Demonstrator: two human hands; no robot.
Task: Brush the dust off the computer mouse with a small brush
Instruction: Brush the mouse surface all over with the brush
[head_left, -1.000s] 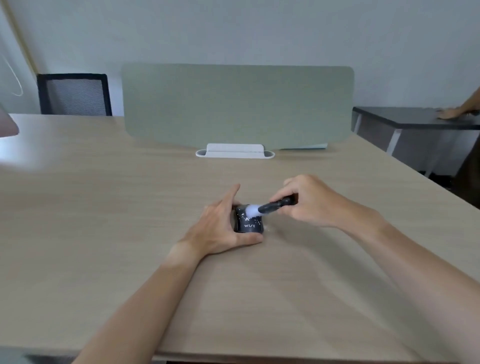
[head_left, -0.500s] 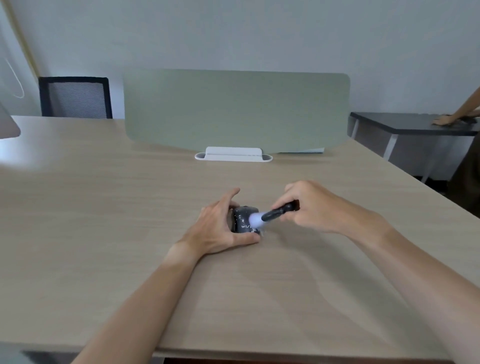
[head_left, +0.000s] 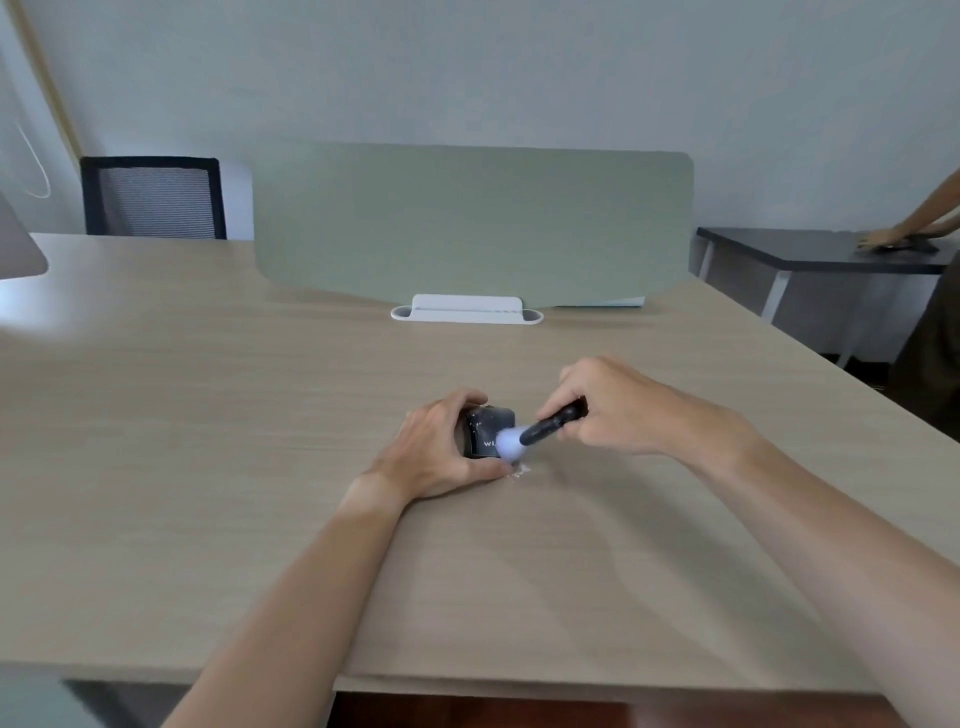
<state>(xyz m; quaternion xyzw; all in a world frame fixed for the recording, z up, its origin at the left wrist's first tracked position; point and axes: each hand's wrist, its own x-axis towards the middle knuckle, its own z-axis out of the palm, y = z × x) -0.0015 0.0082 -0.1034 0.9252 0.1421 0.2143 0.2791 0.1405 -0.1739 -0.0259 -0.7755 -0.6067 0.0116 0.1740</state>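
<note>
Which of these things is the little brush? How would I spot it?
Start at the green divider panel on the wooden desk, then come toward the two hands. The brush is the short black stick gripped by the right hand, its pale fluffy tip resting on the black mouse held by the left hand.

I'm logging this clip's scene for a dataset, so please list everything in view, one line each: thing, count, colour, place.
small black computer mouse with white lettering: one, black, mid-table, under the left hand
small brush with black handle and pale bristles: one, black and pale blue-white, bristles on the mouse's near right edge
white dust specks: a few, white, on the table just before the mouse
light wooden table: one, beige
grey-green desk divider: one, in a white foot, far table edge
black mesh chair: one, far left
dark side table: one, far right, another person's hand on it
left hand: grips the mouse
right hand: holds the brush handle
</note>
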